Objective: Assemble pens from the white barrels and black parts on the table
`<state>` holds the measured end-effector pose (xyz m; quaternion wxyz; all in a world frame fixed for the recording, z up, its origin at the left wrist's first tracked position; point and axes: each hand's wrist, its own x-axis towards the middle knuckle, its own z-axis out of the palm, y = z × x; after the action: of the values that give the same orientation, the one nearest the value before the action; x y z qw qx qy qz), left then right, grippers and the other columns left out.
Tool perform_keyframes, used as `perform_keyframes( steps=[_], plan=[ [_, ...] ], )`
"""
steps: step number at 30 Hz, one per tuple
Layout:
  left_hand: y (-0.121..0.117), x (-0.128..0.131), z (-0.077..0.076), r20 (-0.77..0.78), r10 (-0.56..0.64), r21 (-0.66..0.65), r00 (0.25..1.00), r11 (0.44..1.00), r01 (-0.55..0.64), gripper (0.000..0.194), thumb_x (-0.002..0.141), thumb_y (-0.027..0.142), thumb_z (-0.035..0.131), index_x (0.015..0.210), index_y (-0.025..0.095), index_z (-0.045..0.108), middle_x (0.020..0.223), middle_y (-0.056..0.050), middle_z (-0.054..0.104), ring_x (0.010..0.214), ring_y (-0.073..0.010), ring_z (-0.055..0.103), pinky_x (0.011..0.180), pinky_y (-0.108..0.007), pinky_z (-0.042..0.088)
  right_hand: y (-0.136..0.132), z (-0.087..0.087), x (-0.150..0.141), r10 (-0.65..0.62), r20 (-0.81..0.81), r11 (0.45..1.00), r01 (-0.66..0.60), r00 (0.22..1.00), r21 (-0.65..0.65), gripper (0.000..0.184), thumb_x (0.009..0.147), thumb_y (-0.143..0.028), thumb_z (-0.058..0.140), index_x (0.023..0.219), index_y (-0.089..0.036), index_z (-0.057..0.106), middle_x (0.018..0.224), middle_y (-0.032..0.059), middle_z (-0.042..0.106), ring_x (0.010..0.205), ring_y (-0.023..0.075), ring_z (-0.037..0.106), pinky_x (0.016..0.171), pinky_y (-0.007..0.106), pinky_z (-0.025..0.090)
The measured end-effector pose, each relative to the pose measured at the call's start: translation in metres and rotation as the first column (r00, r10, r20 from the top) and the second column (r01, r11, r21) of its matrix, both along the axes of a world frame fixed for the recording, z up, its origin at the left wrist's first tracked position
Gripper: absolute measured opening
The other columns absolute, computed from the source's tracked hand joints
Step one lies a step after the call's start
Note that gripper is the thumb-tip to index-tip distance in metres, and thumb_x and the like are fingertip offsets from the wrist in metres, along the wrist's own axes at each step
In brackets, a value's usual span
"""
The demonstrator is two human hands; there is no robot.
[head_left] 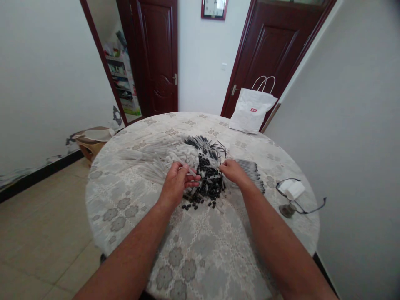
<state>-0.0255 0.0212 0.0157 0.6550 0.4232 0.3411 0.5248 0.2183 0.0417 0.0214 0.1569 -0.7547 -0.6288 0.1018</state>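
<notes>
Evidently, in the head view, our left hand (177, 180) pinches a pale tube (191, 171) at a slant, perhaps to keep one end free. Our right hand's (233, 170) fingers are drawn together (on what, we cannot tell). Small black pieces (211, 189) lie heaped on the tabletop (215, 250) between both, seemingly for easy reach.

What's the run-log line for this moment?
left hand: holds pale tube | right hand: pinched, contents unclear | between hands: black pieces | right of right hand: tube row | back: white bag
</notes>
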Motion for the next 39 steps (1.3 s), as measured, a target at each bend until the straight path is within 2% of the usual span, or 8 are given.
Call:
perform_keyframes(
  steps=[4, 6, 8, 12, 17, 22, 30, 39],
  plan=[
    [-0.002, -0.001, -0.003, 0.037, -0.052, 0.024, 0.998, 0.998, 0.051, 0.034, 0.088, 0.046, 0.07, 0.096, 0.021, 0.048, 0.094, -0.004, 0.072, 0.079, -0.0227, 0.077, 0.067, -0.035, 0.063, -0.034, 0.006, -0.012, 0.072, -0.103, 0.988, -0.057, 0.992, 0.142, 0.019, 0.093, -0.028, 0.044, 0.087, -0.02, 0.059, 0.082, 0.0022, 0.071, 0.078, 0.0161, 0.063, 0.066, 0.024, 0.039],
    [-0.003, -0.002, -0.002, 0.077, -0.069, 0.018, 0.995, 0.998, 0.068, 0.034, 0.088, 0.045, 0.071, 0.097, 0.021, 0.049, 0.095, -0.004, 0.073, 0.082, -0.0229, 0.078, 0.071, -0.037, 0.063, -0.052, 0.004, -0.021, 0.202, -0.306, 0.951, -0.112, 0.93, 0.289, 0.014, 0.095, -0.029, 0.044, 0.089, -0.022, 0.055, 0.075, -0.001, 0.067, 0.07, 0.0154, 0.06, 0.064, 0.024, 0.04],
    [-0.005, -0.003, 0.0, 0.115, -0.074, 0.006, 0.991, 0.997, 0.074, 0.034, 0.088, 0.043, 0.072, 0.098, 0.021, 0.049, 0.097, -0.004, 0.073, 0.084, -0.0229, 0.078, 0.073, -0.037, 0.063, -0.067, 0.001, -0.03, 0.305, -0.389, 0.915, -0.154, 0.869, 0.374, 0.011, 0.096, -0.031, 0.046, 0.092, -0.024, 0.052, 0.071, -0.0036, 0.062, 0.064, 0.0149, 0.057, 0.061, 0.025, 0.039],
    [-0.007, -0.004, 0.004, 0.177, -0.061, -0.027, 0.982, 0.997, 0.067, 0.035, 0.087, 0.042, 0.075, 0.097, 0.021, 0.048, 0.096, -0.005, 0.073, 0.085, -0.0224, 0.077, 0.074, -0.036, 0.064, -0.081, -0.001, -0.045, 0.405, -0.296, 0.857, -0.246, 0.865, 0.454, 0.006, 0.095, -0.029, 0.053, 0.094, -0.024, 0.056, 0.068, -0.0049, 0.054, 0.06, 0.0142, 0.051, 0.06, 0.025, 0.038],
    [-0.007, -0.005, 0.004, 0.208, -0.023, -0.041, 0.978, 0.999, 0.032, 0.036, 0.086, 0.042, 0.075, 0.097, 0.021, 0.048, 0.094, -0.003, 0.073, 0.084, -0.0211, 0.077, 0.073, -0.036, 0.064, -0.08, -0.001, -0.048, 0.524, -0.148, 0.776, -0.399, 0.839, 0.488, 0.01, 0.098, -0.028, 0.053, 0.101, -0.024, 0.062, 0.086, 0.0023, 0.066, 0.077, 0.0177, 0.061, 0.074, 0.029, 0.045],
    [-0.006, -0.005, 0.0, 0.185, -0.026, -0.009, 0.982, 1.0, 0.028, 0.038, 0.085, 0.045, 0.076, 0.098, 0.021, 0.049, 0.095, -0.003, 0.073, 0.084, -0.0204, 0.076, 0.071, -0.035, 0.064, -0.078, -0.001, -0.044, 0.574, -0.116, 0.732, -0.444, 0.811, 0.518, 0.014, 0.1, -0.029, 0.054, 0.106, -0.024, 0.065, 0.094, 0.0053, 0.069, 0.084, 0.0192, 0.065, 0.077, 0.03, 0.048],
    [-0.011, 0.0, -0.004, 0.122, -0.075, 0.012, 0.99, 0.997, 0.074, 0.037, 0.087, 0.045, 0.075, 0.099, 0.021, 0.05, 0.1, -0.006, 0.074, 0.084, -0.0207, 0.076, 0.069, -0.033, 0.063, -0.079, 0.001, -0.045, 0.572, -0.071, 0.722, -0.46, 0.817, 0.518, 0.014, 0.1, -0.028, 0.056, 0.107, -0.024, 0.068, 0.093, 0.0058, 0.069, 0.085, 0.0197, 0.065, 0.077, 0.031, 0.049],
    [-0.017, 0.005, -0.003, 0.129, -0.104, -0.065, 0.986, 0.991, 0.113, 0.038, 0.083, 0.04, 0.08, 0.097, 0.019, 0.052, 0.102, -0.009, 0.075, 0.081, -0.021, 0.077, 0.069, -0.033, 0.064, -0.083, 0.008, -0.04, 0.571, -0.069, 0.723, -0.462, 0.818, 0.514, 0.013, 0.097, -0.025, 0.057, 0.102, -0.024, 0.07, 0.089, 0.0058, 0.069, 0.081, 0.0198, 0.064, 0.073, 0.032, 0.048]
  ],
)
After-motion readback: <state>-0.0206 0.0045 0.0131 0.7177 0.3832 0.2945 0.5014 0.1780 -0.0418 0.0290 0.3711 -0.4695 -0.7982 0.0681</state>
